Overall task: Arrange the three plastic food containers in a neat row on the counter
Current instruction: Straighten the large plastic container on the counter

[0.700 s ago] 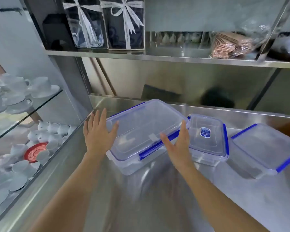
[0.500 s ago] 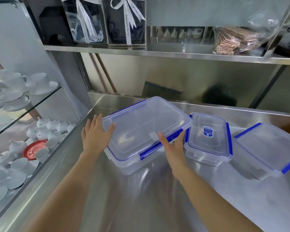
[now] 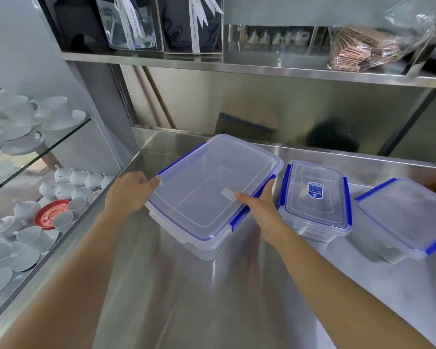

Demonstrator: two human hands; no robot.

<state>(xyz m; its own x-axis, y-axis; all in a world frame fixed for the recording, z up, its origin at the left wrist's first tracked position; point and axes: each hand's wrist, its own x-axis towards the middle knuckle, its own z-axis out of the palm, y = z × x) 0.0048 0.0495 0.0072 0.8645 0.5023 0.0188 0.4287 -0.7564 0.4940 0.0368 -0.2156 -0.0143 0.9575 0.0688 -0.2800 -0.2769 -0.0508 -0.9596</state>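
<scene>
Head view: counter (image 3: 212, 306) foreground bare.

This looks like the service area of a café or tea shop rather than a home kitchen. The counter (image 3: 212, 311) under both hands is brushed stainless steel, with a steel backsplash beyond the fingertips and a steel shelf (image 3: 262, 69) above them. To the left of the left hand (image 3: 129, 195), a glass display case (image 3: 48, 144) holds stacked white cups and saucers (image 3: 56, 114) on its upper pane and small white teapots (image 3: 78, 177) below — far more crockery than a household keeps. Above the hands, ribbon-tied gift boxes (image 3: 161, 23) stand on the shelf, and up beyond the right hand (image 3: 259, 207) sits a clear bag of brown paper goods (image 3: 368, 49) — stock for customers.
</scene>
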